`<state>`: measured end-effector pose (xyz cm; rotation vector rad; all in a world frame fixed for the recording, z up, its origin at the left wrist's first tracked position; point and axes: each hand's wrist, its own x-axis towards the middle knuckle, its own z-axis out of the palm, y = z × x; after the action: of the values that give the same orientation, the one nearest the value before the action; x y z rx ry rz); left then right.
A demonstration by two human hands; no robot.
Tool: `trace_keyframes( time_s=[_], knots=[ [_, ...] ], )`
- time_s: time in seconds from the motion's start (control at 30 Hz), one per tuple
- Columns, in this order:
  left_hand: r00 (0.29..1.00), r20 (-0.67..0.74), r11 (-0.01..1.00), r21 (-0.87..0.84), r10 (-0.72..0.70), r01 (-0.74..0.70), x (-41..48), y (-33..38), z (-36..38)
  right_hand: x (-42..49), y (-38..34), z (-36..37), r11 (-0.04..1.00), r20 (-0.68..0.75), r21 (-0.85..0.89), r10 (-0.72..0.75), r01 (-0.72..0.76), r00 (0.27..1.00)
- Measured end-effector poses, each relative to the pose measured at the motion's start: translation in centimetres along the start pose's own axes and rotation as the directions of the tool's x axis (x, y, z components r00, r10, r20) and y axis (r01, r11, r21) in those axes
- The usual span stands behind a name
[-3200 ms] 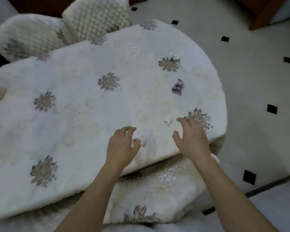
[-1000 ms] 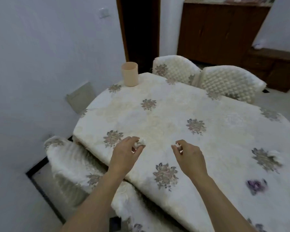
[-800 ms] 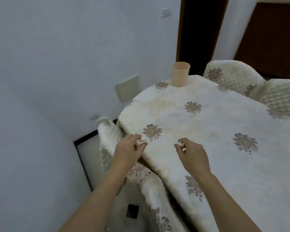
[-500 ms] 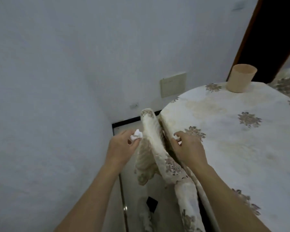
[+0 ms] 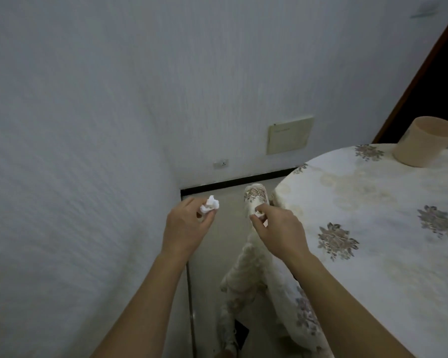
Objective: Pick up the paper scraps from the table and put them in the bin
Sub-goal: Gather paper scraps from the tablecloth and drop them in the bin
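Scraps in both hands here. The left hand [image 5: 185, 228] has a crumpled white paper scrap [image 5: 209, 204] pinched between thumb and fingertips, held out over the floor strip by the wall. The right hand [image 5: 279, 229] is pinching a smaller paper bit [image 5: 259, 215], mostly hidden by the fingers, right in front of the chair back [image 5: 255, 196] at about 12 o'clock from it. The table [image 5: 373, 215] with its flowery cloth sits off at 3 o'clock of the hands, and the beige bin [image 5: 424, 142] stands on it up at 2 o'clock, well apart from both hands. A cream wall panel [image 5: 290, 137] and a socket [image 5: 221, 163] show at 12 o'clock.
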<state>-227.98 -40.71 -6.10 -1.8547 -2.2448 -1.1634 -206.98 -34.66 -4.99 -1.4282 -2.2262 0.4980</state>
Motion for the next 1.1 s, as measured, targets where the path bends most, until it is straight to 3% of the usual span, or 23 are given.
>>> trace_keyframes(
  time_s=[0.43, 1.1],
  knots=[
    [1.000, 0.015, 1.000, -0.002, 0.010, -0.010, 18.5, -9.5, 4.8, 18.3, -2.8, 5.4, 0.998, -0.040, 0.012, 0.067, -0.066, 0.997],
    [0.989, 0.066, 0.990, -0.057, 0.129, -0.125, 38.6, -17.5, 11.5, 38.5, 0.6, 10.1, 0.992, -0.005, -0.001, 0.125, -0.125, 0.992]
  ],
)
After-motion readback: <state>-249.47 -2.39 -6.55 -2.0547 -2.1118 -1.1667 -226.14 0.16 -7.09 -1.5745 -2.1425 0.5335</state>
